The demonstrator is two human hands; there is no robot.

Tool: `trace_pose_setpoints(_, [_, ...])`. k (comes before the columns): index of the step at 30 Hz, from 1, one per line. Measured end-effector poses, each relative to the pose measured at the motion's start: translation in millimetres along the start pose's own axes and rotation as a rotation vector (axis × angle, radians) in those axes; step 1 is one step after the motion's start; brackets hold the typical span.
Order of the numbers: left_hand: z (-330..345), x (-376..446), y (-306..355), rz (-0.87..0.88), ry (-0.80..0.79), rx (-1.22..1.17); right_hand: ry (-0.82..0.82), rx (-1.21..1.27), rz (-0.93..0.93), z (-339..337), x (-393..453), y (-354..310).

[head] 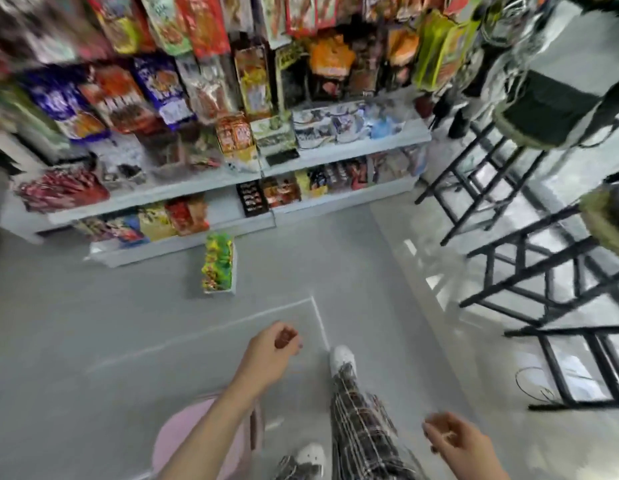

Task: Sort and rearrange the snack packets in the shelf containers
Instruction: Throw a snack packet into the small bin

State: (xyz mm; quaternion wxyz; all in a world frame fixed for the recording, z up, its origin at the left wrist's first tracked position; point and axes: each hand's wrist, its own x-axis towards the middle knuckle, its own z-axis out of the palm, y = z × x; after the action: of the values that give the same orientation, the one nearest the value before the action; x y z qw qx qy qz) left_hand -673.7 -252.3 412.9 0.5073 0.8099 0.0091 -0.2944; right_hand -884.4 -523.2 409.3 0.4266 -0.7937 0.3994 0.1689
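Note:
A container of green and yellow snack packets (218,263) stands on the grey floor in front of the lowest shelf. Behind it, white shelves (183,192) carry many coloured snack packets, with more hanging above. My left hand (271,351) hovers over the floor, well short of the container, fingers loosely curled and holding nothing. At the lower right my right hand (455,441) is also loosely curled and holds nothing. The whole view is blurred.
Black metal stools (529,258) with cushioned seats stand at the right on a glossy floor strip. A pink round stool (200,441) sits under my left arm. My plaid-trousered leg and white shoe (342,358) point toward the shelves.

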Motion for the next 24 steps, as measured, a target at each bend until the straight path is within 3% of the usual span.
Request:
trace_pose_setpoints(6, [-57.6, 24.6, -34.3, -0.156, 0.223, -0.157, -0.198, -0.186, -0.217, 7.0, 124.9, -127.7])
trace_pose_setpoints(11, [-116.7, 12.5, -77.3, -0.411, 0.473, -0.367, -0.422, -0.358, -0.511, 68.9, 203.4, -292.8])
trace_pose_setpoints(16, [-213.9, 60.8, -91.8, -0.415, 0.609, -0.404, -0.505, -0.398, -0.649, 152.8, 229.4, -420.7])
trace_pose_setpoints(20, [-297.1, 129.0, -105.8, -0.363, 0.513, -0.343, -0.492, -0.352, -0.576, 233.8, 234.0, -469.4])
trace_pose_setpoints(24, [-377.2, 190.7, -126.3, -0.339, 0.36, -0.217, -0.436, -0.248, -0.39, 317.4, 231.5, -485.7])
